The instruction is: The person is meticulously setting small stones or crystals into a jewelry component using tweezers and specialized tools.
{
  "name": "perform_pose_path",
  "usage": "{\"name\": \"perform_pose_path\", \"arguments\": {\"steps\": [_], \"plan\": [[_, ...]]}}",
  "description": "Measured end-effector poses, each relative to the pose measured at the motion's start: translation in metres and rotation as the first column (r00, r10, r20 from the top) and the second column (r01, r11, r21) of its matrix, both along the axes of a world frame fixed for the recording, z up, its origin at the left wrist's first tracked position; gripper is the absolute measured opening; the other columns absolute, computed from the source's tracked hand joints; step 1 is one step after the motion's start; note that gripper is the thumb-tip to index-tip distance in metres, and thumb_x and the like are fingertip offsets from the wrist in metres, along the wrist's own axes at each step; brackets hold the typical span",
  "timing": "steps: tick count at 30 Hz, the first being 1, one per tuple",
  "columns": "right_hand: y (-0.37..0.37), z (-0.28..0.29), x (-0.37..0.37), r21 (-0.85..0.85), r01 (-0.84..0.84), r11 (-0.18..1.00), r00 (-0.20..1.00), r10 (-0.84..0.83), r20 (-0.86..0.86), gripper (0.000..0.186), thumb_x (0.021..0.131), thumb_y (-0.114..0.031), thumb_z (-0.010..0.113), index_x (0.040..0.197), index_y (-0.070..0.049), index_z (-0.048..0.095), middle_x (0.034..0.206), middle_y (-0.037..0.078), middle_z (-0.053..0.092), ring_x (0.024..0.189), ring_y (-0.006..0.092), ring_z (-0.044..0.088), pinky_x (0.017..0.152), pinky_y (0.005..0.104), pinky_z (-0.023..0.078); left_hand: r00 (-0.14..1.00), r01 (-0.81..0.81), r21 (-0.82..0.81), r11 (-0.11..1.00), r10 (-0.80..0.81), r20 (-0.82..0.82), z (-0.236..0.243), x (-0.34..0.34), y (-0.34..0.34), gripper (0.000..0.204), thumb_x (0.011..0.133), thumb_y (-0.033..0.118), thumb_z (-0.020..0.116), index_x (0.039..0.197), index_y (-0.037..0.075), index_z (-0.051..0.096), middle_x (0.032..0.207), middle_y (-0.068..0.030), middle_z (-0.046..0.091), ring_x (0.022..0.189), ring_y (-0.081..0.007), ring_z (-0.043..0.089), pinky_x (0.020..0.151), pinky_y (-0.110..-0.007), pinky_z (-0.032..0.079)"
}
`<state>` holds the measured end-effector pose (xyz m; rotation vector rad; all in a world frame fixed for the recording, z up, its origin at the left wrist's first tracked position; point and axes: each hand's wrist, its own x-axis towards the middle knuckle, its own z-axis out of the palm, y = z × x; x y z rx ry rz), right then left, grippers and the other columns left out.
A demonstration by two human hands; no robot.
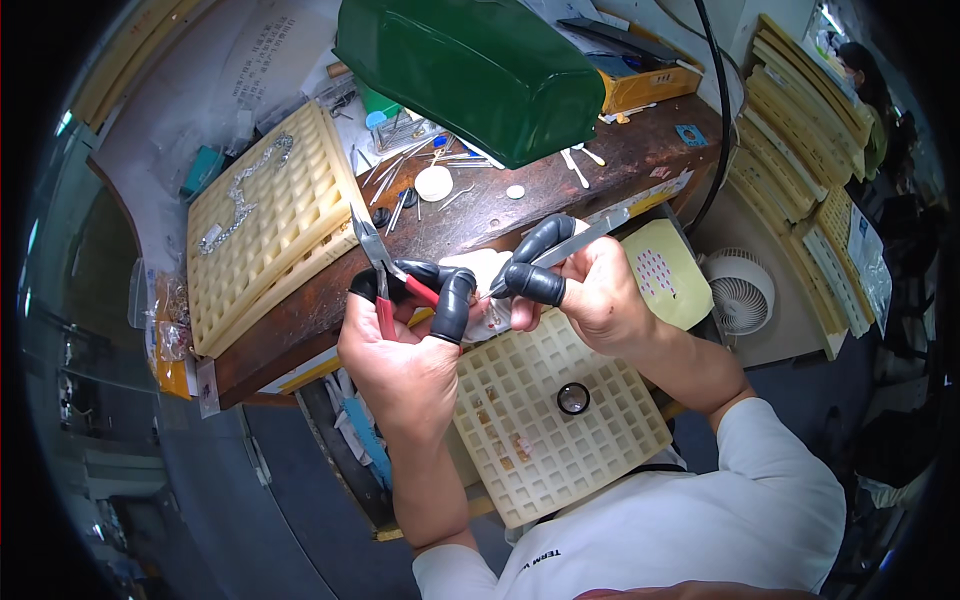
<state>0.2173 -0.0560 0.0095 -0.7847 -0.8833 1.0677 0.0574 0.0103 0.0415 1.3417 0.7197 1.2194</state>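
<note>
My left hand (402, 375) is closed round a pair of red-handled pliers (374, 243), whose silver jaws point up and away. Black rubber covers its thumb and some fingers. My right hand (603, 305), with a black-covered thumb and forefinger, grips silver tweezers (590, 236) with the broad end toward the upper right. Their dark tip meets the left fingertips. Any piece pinched there is too small to make out. Beneath the hands lies a cream tray (640, 445) of square pockets. It holds several small gold-coloured pieces (522, 447) and a round black-rimmed loupe (573, 398).
A dark wooden bench (660, 140) carries a green cover (470, 75), scattered thin tools (398, 165) and cotton swabs (577, 168). At left, a silver chain (243, 190) lies on stacked cream trays (300, 235). A white fan (738, 290) stands at right, near leaning trays (790, 150).
</note>
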Motion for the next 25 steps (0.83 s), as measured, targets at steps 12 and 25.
{"name": "perform_pose_path", "arguments": {"steps": [12,25], "plan": [[-0.0039,-0.0006,-0.0012,0.064,0.007,0.998,0.998,-0.011,0.064,0.015,0.091,0.0,0.065,0.104,0.006,0.061,0.087,0.012,0.068,0.078,0.0175,0.07,0.072,0.03,0.059,1.0,0.007,-0.03,1.0,-0.007,-0.001,0.002,-0.0004,0.0003,0.028,0.081,-0.01,0.073,0.095,-0.006,0.05,0.094,-0.016,0.064,0.082,-0.0222,0.07,0.071,-0.034,0.065],[-0.0029,-0.0032,-0.0019,0.08,0.01,0.997,0.999,-0.014,0.05,0.015,0.092,0.0,0.064,0.105,0.006,0.06,0.088,0.012,0.069,0.078,0.017,0.07,0.072,0.0295,0.059,1.0,-0.008,-0.016,1.0,0.008,-0.023,0.0025,0.0001,0.0,0.033,0.08,-0.013,0.073,0.1,-0.004,0.049,0.092,-0.0157,0.064,0.082,-0.0228,0.07,0.071,-0.037,0.065]]}}
